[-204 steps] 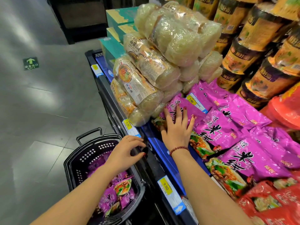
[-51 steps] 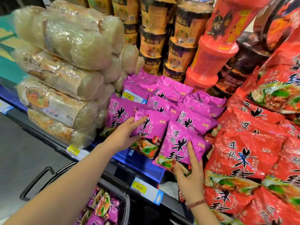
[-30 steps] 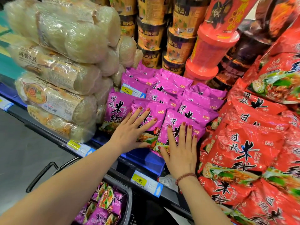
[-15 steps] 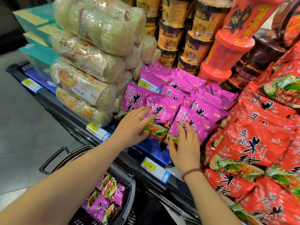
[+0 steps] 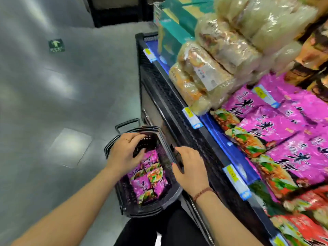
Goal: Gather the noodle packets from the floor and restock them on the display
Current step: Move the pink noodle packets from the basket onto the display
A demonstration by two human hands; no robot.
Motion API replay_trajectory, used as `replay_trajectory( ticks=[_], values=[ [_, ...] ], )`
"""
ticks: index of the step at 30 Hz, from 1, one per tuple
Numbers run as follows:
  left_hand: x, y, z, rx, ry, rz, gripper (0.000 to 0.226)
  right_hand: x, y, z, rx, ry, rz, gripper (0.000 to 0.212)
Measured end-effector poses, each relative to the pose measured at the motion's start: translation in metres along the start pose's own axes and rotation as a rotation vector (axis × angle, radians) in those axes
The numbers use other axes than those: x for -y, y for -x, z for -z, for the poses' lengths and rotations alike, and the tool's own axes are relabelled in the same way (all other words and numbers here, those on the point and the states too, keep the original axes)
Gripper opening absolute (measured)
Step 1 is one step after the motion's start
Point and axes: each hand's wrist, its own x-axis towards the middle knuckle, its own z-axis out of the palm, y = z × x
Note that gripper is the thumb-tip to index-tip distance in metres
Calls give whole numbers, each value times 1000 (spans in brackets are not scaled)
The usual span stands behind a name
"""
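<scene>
Hovering over the basket [image 5: 154, 209] at 6 o'clock, our left hand [image 5: 124, 153] and right hand [image 5: 190, 170] have fingers apart, empty. We'd pinch the noodle packets [image 5: 150, 181] inside by their edges, then go for the display [image 5: 177, 107] at 3.

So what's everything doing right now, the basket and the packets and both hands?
Basket, on the floor, partly filled.
Packets in the basket, lying loose, not picked up.
Packets on the display, laid in overlapping rows.
Left hand, open, over the basket.
Right hand, curled by the basket's rim; grip unclear.
</scene>
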Motion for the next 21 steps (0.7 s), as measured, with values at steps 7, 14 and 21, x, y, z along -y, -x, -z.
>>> replay_trajectory(
  ticks=[7, 14, 21],
  values=[
    [47, 97, -24, -37, 91, 448, 63, -6, -23, -67, 363, -14, 50, 57],
    [57, 128, -105, -102, 389, 751, 64, -50, -36, -152, 619, -76, -55, 60],
    [82, 128, -230, -70, 568, 999, 68, -128, -24, -270, 770, -91, -224, 65]
  ],
)
